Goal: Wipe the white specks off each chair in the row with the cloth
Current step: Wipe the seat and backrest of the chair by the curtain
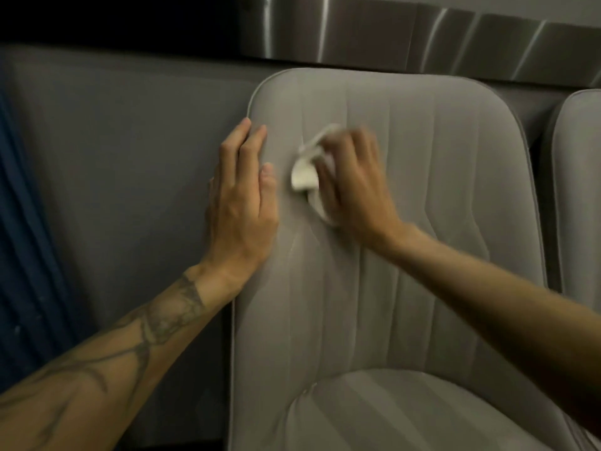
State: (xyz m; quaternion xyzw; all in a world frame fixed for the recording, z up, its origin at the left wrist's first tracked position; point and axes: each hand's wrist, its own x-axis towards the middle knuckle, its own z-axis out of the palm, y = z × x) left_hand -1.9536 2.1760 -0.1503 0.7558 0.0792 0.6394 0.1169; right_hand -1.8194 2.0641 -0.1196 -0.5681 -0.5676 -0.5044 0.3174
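Note:
A grey upholstered chair (439, 196) with stitched vertical panels fills the middle of the view, its backrest facing me and its seat cushion (390, 415) at the bottom. My right hand (354, 187) presses a crumpled white cloth (305, 175) against the upper left part of the backrest; the hand is blurred. My left hand (242, 203) lies flat with straight fingers on the backrest's left edge. A faint pale streak runs down the fabric below the cloth. Any specks under the cloth are hidden.
A second grey chair (582, 196) stands close on the right, cut off by the frame. Behind the chairs runs a grey wall panel (130, 141) with a brushed metal strip (422, 37) above. A dark blue ribbed surface (22, 255) is at the far left.

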